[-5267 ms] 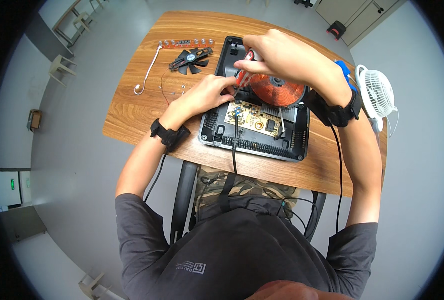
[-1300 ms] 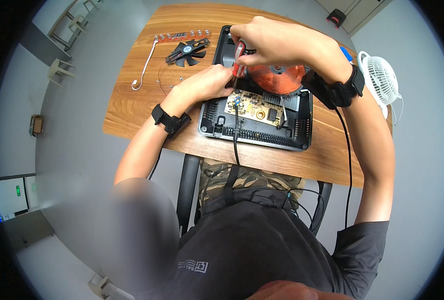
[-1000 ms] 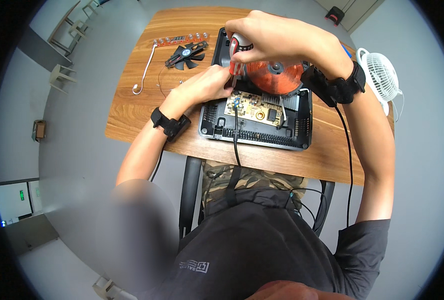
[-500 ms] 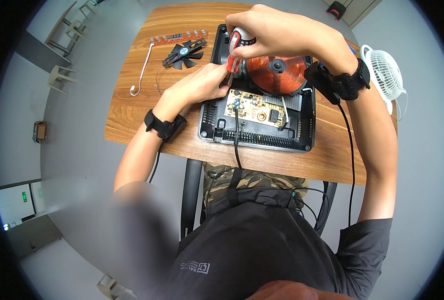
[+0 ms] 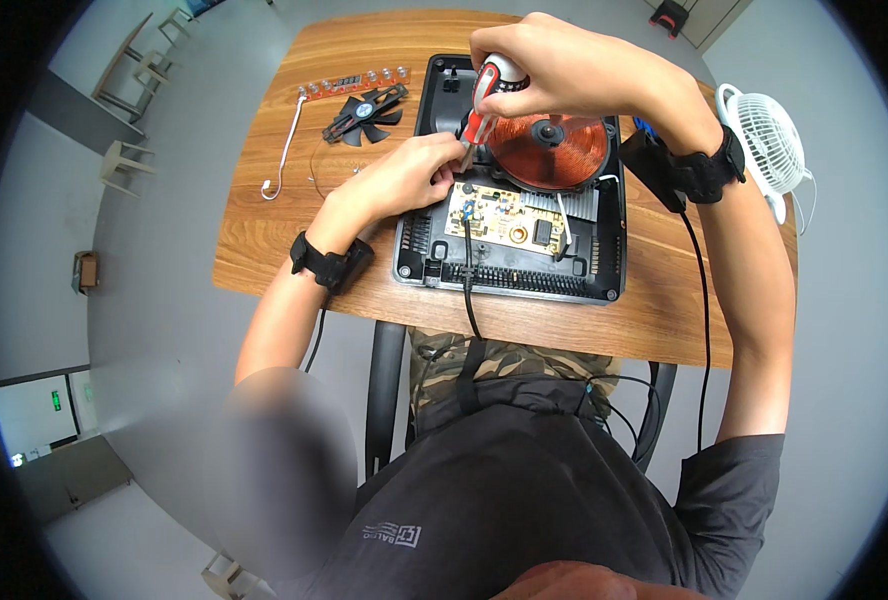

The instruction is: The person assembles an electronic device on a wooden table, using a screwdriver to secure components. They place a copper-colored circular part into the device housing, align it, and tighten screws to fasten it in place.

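Note:
My right hand (image 5: 529, 62) is wrapped round the handle of a red, white and black screwdriver (image 5: 481, 127), held tilted with its tip down in a black appliance housing (image 5: 437, 112). My left hand (image 5: 416, 170) is closed beside the screwdriver's lower end, at the housing's left side; what its fingertips pinch is hidden. To the right of the screwdriver sits a round copper coil (image 5: 554, 155), partly covered by my right hand. Nearer to me, a tan circuit board (image 5: 494, 213) lies in the housing, with a black cable (image 5: 471, 285) running from it over the front edge.
Left of the housing on the wooden table (image 5: 264, 240) lie a black fan (image 5: 366, 113) and a red strip board (image 5: 374, 80) with a white cable (image 5: 286, 150). A white desk fan (image 5: 769, 145) stands at the right. Cords hang from both wristbands.
My right hand and the screwdriver have shifted slightly right, and the screwdriver leans more. My left hand stays closed near its tip.

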### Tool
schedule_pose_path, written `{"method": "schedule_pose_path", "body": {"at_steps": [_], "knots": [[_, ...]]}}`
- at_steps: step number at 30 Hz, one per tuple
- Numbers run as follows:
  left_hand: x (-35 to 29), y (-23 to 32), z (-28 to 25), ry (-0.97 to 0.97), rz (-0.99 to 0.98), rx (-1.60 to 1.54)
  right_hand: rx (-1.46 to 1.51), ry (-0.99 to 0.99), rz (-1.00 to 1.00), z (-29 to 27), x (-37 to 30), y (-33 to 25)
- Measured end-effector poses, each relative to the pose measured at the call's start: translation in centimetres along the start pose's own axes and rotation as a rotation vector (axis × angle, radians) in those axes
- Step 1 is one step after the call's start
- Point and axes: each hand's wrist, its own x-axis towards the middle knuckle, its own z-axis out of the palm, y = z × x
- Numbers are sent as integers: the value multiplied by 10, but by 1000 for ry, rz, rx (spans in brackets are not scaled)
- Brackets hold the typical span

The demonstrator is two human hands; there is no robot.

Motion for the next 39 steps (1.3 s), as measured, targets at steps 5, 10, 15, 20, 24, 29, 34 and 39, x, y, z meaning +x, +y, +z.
{"method": "schedule_pose_path", "body": {"at_steps": [5,10,15,20,24,29,34,39], "knots": [[0,11,-2,-63,-71,73,14,-21,84,-4,-8,-7],[2,12,-1,-117,-131,99,-20,-42,126,-16,-15,-17],[6,11,2,-119,-132,119,19,19,75,-11,-21,-2],[9,4,3,-144,-90,165,-32,1,59,-15,-26,-3],[8,7,4,-140,-16,250,0,5,107,-13,-29,-5],[4,11,6,-100,-24,358,-48,16,65,-15,-30,-4],[0,9,3,4,-79,207,-32,14,66,-17,-28,-7],[-4,17,-6,121,-230,-142,-40,45,95,-21,-24,-19]]}}
